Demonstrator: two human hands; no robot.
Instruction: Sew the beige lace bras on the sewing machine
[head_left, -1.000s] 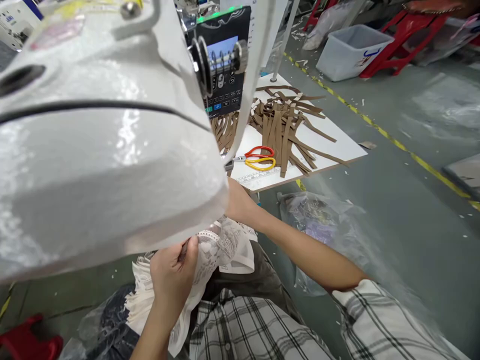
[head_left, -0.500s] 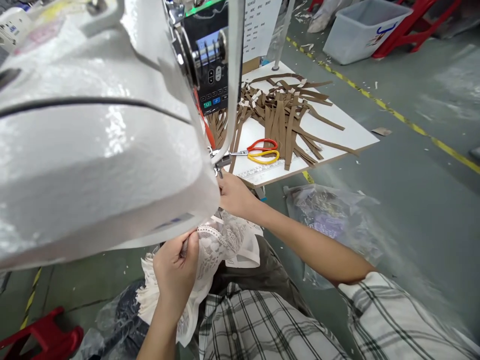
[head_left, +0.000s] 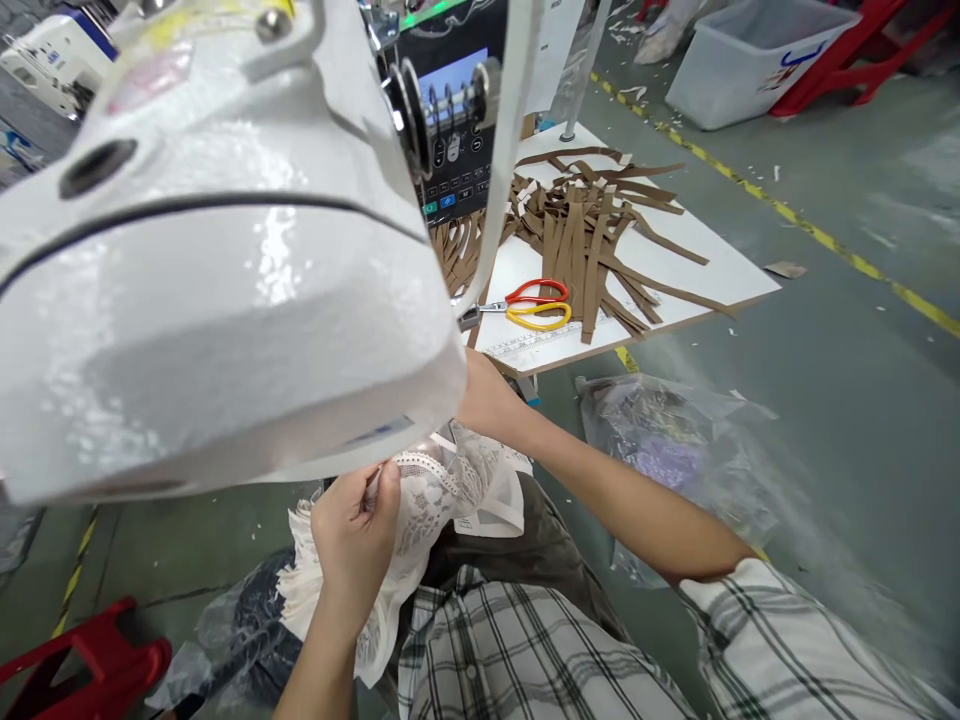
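Note:
A large white sewing machine head (head_left: 247, 330) fills the upper left and covers its needle area from my view. Below its edge, my left hand (head_left: 356, 530) pinches the trim of a white lace garment (head_left: 420, 520) between thumb and fingers. The lace hangs down over my lap, with pale gathered fabric (head_left: 300, 570) at its left. My right hand (head_left: 487, 400) reaches behind the machine's end; its fingers are hidden there, so what they touch cannot be seen. Scissors (head_left: 538, 305) with one red and one yellow handle lie beyond it on the table.
Many brown fabric strips (head_left: 577, 240) are heaped on the white table (head_left: 697, 260). A control panel (head_left: 457, 170) stands behind the machine. Around me on the floor are plastic bags (head_left: 667, 450), a red stool (head_left: 90, 650) and a clear bin (head_left: 757, 60).
The view has shifted slightly, so the machine and table sit further right. My right hand's fingers have slipped further behind the machine head. My left hand keeps its pinch on the lace.

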